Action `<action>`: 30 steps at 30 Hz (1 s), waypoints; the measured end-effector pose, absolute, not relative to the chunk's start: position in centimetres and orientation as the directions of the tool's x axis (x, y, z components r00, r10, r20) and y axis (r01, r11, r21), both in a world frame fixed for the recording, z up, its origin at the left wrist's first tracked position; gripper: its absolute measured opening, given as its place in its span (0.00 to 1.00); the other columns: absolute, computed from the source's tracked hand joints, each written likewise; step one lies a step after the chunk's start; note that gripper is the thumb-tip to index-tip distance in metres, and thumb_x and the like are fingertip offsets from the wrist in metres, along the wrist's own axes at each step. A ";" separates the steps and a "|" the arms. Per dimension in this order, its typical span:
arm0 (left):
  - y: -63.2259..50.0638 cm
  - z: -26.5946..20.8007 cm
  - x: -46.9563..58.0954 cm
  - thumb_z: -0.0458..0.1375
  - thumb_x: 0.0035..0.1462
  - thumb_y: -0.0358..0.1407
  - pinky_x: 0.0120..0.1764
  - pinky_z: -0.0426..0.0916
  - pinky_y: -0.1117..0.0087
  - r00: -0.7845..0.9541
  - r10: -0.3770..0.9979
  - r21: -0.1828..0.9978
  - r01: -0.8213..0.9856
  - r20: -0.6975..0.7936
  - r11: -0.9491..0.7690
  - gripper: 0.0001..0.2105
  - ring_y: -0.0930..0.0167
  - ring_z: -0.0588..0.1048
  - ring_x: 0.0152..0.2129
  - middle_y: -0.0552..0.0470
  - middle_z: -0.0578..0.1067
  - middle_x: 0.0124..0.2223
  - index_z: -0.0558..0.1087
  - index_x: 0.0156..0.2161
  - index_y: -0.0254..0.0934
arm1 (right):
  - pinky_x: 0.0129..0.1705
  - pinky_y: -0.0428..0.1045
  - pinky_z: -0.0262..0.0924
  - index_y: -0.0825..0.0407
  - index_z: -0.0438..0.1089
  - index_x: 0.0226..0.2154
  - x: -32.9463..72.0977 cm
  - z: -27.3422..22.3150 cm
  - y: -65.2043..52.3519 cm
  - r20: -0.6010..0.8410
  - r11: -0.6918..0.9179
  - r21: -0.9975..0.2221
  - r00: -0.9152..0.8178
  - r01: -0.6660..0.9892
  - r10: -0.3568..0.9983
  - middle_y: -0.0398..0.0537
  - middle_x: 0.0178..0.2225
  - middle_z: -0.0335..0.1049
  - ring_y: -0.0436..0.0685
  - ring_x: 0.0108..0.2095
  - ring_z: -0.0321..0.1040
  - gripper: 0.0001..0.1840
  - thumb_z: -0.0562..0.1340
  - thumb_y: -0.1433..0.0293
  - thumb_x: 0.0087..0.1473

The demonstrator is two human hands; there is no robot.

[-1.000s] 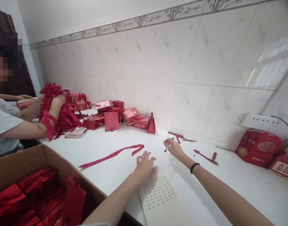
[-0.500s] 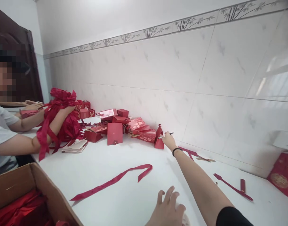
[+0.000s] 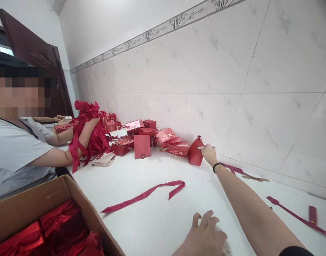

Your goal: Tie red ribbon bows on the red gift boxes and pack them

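Note:
My right hand [image 3: 209, 154] reaches far across the white table with its fingers closed on a slim pen [image 3: 210, 147]. Its fingertips meet the side of a small red gift box [image 3: 195, 153] that stands upright with a loop on top; whether they also grip the box is hard to tell. My left hand [image 3: 204, 236] hovers low over the near table, fingers spread and slightly bent, holding nothing. Something whitish lies partly hidden beside it. Between the hands and the carton, a dark red ribbon [image 3: 144, 196] lies stretched out with one end folded back.
A carton [image 3: 113, 236] of shiny red boxes is at the near left. Red gift boxes [image 3: 176, 149] pile along the wall [image 3: 163, 78]. At left a co-worker's arms hold a bundle of red ribbons [image 3: 89, 131] near folded cards [image 3: 103, 159]. Red strips [image 3: 296, 215] lie right.
The view has swung left. The red gift box by my right hand has turned to show a broader face. My left hand keeps its spread pose.

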State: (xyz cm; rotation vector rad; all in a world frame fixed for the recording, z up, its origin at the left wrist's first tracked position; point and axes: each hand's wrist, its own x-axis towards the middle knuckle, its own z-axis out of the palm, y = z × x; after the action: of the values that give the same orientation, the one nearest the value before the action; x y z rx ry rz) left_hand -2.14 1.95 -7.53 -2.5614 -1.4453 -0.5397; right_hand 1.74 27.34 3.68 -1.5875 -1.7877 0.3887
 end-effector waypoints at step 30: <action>0.4 1.9 2.5 0.54 0.54 0.38 0.46 0.65 0.66 0.102 0.826 0.758 0.348 0.554 -0.551 0.13 0.69 0.70 0.42 0.49 0.71 0.44 0.65 0.45 0.40 | 0.27 0.47 0.61 0.50 0.60 0.36 19.0 -2.4 2.4 0.645 0.617 -0.758 0.102 0.213 0.758 0.46 0.30 0.66 0.52 0.28 0.64 0.10 0.51 0.61 0.59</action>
State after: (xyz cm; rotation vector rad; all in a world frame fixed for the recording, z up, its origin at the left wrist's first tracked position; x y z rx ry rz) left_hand 2.45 0.40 1.86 -2.6121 -1.5365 -1.9437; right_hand 19.05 2.38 -2.44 -0.8728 -1.4505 0.4886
